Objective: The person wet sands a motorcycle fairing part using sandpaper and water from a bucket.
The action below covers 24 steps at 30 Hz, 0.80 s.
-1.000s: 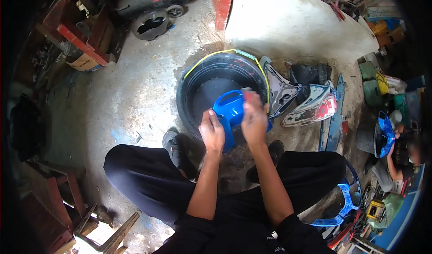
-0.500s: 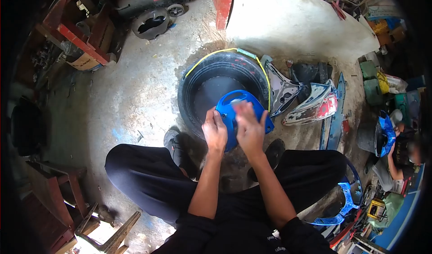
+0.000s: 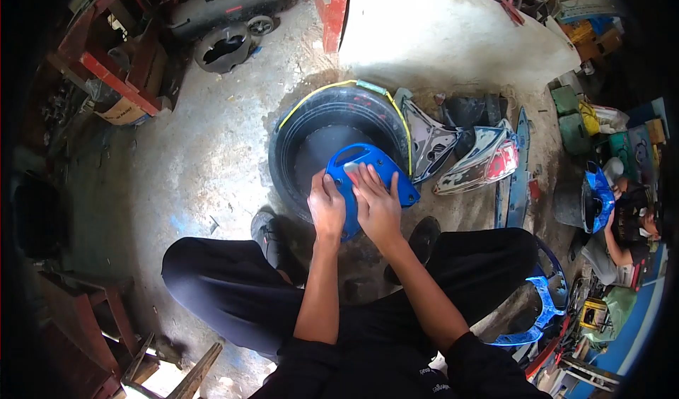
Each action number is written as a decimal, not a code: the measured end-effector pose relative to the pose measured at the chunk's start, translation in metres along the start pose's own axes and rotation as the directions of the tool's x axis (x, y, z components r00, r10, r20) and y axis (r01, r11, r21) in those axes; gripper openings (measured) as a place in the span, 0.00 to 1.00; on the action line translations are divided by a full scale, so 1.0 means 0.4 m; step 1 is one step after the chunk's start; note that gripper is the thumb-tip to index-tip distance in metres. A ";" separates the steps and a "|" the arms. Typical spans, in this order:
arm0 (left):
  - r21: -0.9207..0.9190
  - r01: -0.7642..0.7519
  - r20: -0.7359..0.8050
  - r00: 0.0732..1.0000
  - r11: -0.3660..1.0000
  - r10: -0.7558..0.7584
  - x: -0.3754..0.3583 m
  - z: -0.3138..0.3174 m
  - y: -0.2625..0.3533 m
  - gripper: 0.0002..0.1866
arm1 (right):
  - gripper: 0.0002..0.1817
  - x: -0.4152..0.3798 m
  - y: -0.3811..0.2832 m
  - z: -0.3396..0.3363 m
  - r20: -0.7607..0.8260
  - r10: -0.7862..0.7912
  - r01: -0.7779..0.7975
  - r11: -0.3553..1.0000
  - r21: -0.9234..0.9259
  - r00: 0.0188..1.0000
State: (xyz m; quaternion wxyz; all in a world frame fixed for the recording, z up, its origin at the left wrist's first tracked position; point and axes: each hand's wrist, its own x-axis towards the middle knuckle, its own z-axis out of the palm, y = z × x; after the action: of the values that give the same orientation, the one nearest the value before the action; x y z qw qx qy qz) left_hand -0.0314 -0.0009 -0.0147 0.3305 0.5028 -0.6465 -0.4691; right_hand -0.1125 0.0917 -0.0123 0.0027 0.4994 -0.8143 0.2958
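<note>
Single wide-angle head cam looks fwd & down from abv. at nearby hands (image 3: 377, 214), w/ floor (image 3: 205, 130) beyond.

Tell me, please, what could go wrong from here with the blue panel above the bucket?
The blue panel might slip and drop: the left hand grips it only near one edge, the right hand lies on its face, and part of it is over the open bucket. Also, if the bucket shifts sideways, it could knock the grey panel close beside it.
</note>
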 end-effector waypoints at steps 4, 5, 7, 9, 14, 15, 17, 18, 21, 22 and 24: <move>0.334 -0.014 0.096 0.995 0.942 -0.020 -0.006 -0.021 0.026 0.15 | 0.22 0.049 0.084 -0.019 -0.172 0.209 -0.216 0.976 -0.023 0.963; 0.340 -0.013 0.105 0.994 0.940 -0.025 -0.011 -0.016 0.011 0.15 | 0.22 0.037 0.094 -0.020 -0.168 0.221 -0.228 0.973 -0.022 0.961; 0.431 -0.195 0.013 0.978 0.881 0.210 0.004 0.003 -0.014 0.14 | 0.22 0.050 0.090 -0.043 -0.107 0.112 -0.124 0.986 -0.116 0.988; 0.433 -0.181 0.010 0.981 0.883 0.196 0.003 0.014 -0.024 0.13 | 0.22 0.022 0.096 -0.036 -0.115 0.110 -0.121 0.988 -0.092 0.987; 0.356 -0.111 -0.001 0.993 0.928 0.119 -0.005 0.017 -0.017 0.13 | 0.22 -0.001 0.095 -0.022 -0.141 0.125 -0.133 0.990 -0.045 0.982; 0.349 -0.101 0.000 0.994 0.932 0.107 -0.003 0.017 -0.012 0.13 | 0.21 0.032 0.077 -0.023 -0.112 0.071 -0.076 0.996 -0.039 0.991; 0.346 -0.092 0.001 0.995 0.934 0.097 -0.003 0.017 -0.013 0.13 | 0.21 0.051 0.042 -0.016 -0.085 0.018 -0.020 0.999 -0.027 0.996; 0.337 -0.086 0.002 0.996 0.937 0.091 -0.004 0.016 -0.016 0.14 | 0.21 0.047 0.023 -0.008 0.000 -0.050 0.050 0.998 0.029 0.999; 0.355 -0.089 -0.017 0.995 0.931 0.101 0.001 0.019 -0.015 0.13 | 0.21 0.036 0.031 -0.025 0.077 -0.132 0.127 0.989 0.071 0.988; 0.379 -0.084 -0.031 0.994 0.922 0.103 0.001 0.017 -0.015 0.13 | 0.21 0.032 0.061 -0.028 -0.032 0.024 -0.024 1.000 -0.004 0.999; 0.365 -0.063 -0.039 0.996 0.929 0.083 0.002 0.013 -0.022 0.13 | 0.21 0.026 0.083 -0.023 -0.151 0.215 -0.221 0.975 -0.025 0.965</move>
State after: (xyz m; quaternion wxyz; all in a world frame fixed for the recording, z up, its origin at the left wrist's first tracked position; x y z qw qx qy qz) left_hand -0.0335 -0.0005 -0.0249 0.2664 0.5433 -0.7313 -0.3149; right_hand -0.1474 0.0985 -0.0174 0.0406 0.3837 -0.8678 0.3132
